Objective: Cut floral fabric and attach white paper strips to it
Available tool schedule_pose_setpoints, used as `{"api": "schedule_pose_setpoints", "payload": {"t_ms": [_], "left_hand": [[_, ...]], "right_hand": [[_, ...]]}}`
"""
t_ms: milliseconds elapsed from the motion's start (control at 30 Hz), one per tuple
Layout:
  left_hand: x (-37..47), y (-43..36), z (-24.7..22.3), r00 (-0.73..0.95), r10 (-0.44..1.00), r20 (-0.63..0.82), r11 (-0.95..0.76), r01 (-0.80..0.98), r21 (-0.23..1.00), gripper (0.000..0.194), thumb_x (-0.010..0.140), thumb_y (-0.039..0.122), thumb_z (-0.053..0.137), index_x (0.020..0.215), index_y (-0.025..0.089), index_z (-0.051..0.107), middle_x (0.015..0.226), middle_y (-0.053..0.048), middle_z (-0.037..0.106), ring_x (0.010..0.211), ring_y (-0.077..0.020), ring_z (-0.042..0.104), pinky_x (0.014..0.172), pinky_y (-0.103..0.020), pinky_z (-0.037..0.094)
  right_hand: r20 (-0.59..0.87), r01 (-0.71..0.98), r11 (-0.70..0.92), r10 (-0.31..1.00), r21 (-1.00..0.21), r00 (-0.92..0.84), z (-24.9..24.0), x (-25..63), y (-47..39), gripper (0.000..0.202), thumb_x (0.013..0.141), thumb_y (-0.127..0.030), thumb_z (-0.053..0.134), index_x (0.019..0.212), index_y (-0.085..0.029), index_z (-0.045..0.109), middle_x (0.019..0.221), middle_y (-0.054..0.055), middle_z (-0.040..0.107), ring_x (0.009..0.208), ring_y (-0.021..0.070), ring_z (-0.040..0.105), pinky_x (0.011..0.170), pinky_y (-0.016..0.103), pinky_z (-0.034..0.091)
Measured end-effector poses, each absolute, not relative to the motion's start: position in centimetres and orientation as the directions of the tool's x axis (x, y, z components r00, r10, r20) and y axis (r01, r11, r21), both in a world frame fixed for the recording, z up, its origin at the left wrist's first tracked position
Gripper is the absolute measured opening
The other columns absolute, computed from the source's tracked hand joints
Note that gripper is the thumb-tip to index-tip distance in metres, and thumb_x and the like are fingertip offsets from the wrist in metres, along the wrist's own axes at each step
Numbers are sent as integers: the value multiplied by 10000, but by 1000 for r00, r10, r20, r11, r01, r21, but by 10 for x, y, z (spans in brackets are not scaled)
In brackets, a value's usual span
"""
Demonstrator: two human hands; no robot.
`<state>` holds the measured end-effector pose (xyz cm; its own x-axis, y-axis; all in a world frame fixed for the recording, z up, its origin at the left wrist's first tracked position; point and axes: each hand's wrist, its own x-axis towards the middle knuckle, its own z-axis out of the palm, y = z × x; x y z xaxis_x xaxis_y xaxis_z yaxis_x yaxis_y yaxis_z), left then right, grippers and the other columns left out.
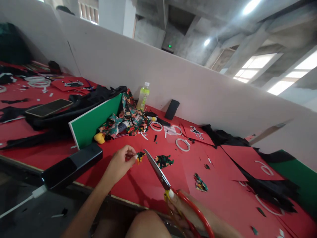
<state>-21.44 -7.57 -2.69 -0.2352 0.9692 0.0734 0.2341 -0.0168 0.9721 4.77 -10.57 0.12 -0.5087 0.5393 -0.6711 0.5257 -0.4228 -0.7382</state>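
From the left hand [121, 163] juts a pinched floral scrap [140, 157].

Workspace is set in a bare concrete room. A red-covered table [223, 191] is bounded at the back by a tall off-white partition [104, 53], seen slanting down to the right; a narrow dark seam is visible near its left end. A pale tan edge [128, 201] is exposed along the table front. Dark grey floor [19, 211] is seen at lower left. Overhead, a grey ceiling [272, 29] is crossed by heavy beams [162, 13]. Lighting is provided by a bright lamp [251, 6] and a smaller one [207, 42], plus daylight through right-hand windows [257, 66]. A green lit sign [169, 46] is mounted beyond the partition. A white column [112, 16] is placed beside a barred window [88, 13], upper left.
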Motion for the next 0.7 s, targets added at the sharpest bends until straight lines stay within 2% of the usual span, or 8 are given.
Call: {"api": "schedule_pose_setpoints", "payload": {"t_ms": [100,200,267,300,400,467,533,700], "left_hand": [[-224,-74,-34,-233,970,69,40,434,900,166,694,142,521,838,189,590,812,-47,674,715,-180,640,717,-314,501],[-226,-76,-35,-307,937,167,-7,462,887,230,751,207,512,955,189,618,1037,-96,662,822,-193,643,804,-345,492],[-223,-79,-30,-322,929,183,-68,339,938,308,817,346,486,1047,185,611,1125,-115,641,968,-219,622,858,-355,479],[-220,-81,-26,-290,946,146,-80,229,970,372,836,415,466,1088,178,603,1128,-121,645,1011,-227,612,865,-354,480],[-206,-83,-17,-107,994,-20,5,-139,990,522,791,536,531,1134,148,600,1055,-130,682,942,-229,643,812,-339,508],[-197,-81,-15,-71,995,-72,49,-292,955,537,697,523,656,1075,142,638,992,-111,701,892,-215,653,801,-324,513],[-190,-79,-16,-109,988,-112,63,-382,922,494,605,471,749,964,137,680,887,-80,714,813,-186,654,778,-308,519],[-187,-75,-18,-203,964,-172,69,-434,898,380,507,398,815,738,125,686,679,-23,681,630,-113,604,687,-257,515]], "right_hand": [[-683,481,-488,462,-728,-565,-4,42,-102,593,789,-734,355,691,-173,524,466,-52,388,364,67,346,373,191,285],[-638,373,-550,435,-747,-636,-14,37,-100,662,765,-784,302,724,-161,520,486,-54,404,358,45,326,365,173,267],[-613,333,-571,411,-750,-675,-21,36,-99,715,738,-824,240,709,-162,507,450,-66,378,325,39,297,336,168,243],[-597,317,-580,388,-750,-702,-23,37,-99,740,725,-840,197,692,-165,498,427,-72,361,305,40,286,318,169,242],[-514,256,-586,328,-769,-793,-27,39,-97,774,698,-862,123,613,-170,460,392,-71,342,272,47,308,287,176,281],[-492,234,-598,314,-767,-812,-28,41,-95,773,675,-878,128,595,-175,437,387,-75,341,257,41,302,271,168,281],[-528,255,-636,283,-728,-801,-29,41,-95,782,635,-901,110,623,-187,427,369,-89,325,229,39,264,243,162,246],[-581,308,-622,297,-720,-758,-27,43,-98,836,598,-911,27,675,-193,450,350,-95,299,219,42,224,239,164,216]]}}
